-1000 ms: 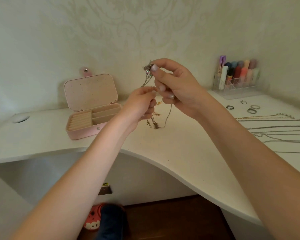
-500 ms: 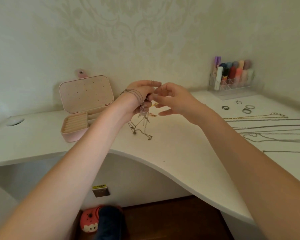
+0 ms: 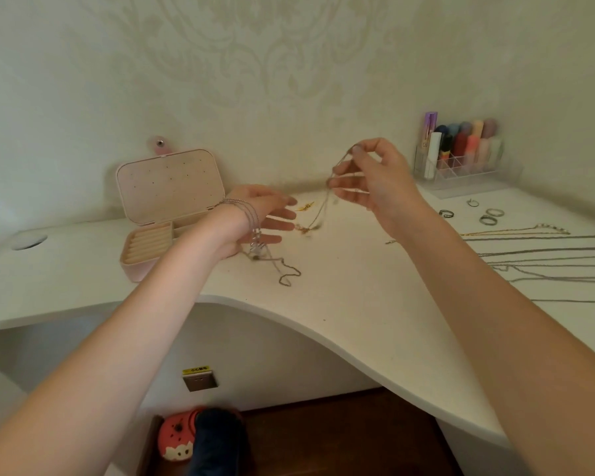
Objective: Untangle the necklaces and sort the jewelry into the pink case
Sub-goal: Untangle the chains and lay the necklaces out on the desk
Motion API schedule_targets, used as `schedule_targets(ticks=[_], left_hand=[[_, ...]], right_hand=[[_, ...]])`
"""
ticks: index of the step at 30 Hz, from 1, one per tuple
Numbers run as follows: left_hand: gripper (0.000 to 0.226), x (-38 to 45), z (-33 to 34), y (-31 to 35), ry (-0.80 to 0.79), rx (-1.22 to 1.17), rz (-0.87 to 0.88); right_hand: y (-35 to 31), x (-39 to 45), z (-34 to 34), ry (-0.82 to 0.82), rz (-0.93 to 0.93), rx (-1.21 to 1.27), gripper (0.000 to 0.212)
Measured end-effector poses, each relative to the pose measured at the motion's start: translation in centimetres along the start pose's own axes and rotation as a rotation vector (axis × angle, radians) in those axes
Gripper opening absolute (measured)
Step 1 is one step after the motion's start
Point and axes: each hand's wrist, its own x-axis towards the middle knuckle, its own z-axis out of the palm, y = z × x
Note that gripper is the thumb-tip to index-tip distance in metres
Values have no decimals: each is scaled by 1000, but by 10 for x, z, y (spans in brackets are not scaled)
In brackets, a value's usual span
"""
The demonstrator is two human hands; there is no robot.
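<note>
Both hands (image 3: 323, 204) above curved desk edge (image 3: 289, 314)

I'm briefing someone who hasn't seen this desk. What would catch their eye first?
The right hand, raised mid-desk, pinches a thin chain that hangs to the white desk. The left hand, fingers spread, wears chains looped round its wrist. Behind it stands the open pink case.

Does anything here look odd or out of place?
Yes: silver chains are looped round the left hand's wrist, trailing onto the desk. The right hand pinches another thin chain. The pink case sits open.
</note>
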Motion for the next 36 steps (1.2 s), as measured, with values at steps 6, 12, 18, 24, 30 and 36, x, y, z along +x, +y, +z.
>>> schedule_targets(ticks=[6,12,18,24,30,36], left_hand=[[14,4,-9,-18,-42,196,-23],[25,10,-12,-13,-199,722,-43],[34,15,-16,10,-339,829,-256],[41,10,-22,15,-380,883,-324],[28,-2,-8,15,-198,555,-156],[25,-17,13,6,-238,72,95]], right_hand=[[-11,2,-10,128,-87,19,8],[-15,0,-6,35,-91,-115,5],[-14,-6,4,-116,-104,-231,7],[-10,-10,12,-243,-130,-312,5],[-12,-12,13,-257,-128,-290,6],[-12,-13,14,-258,-126,-240,6]])
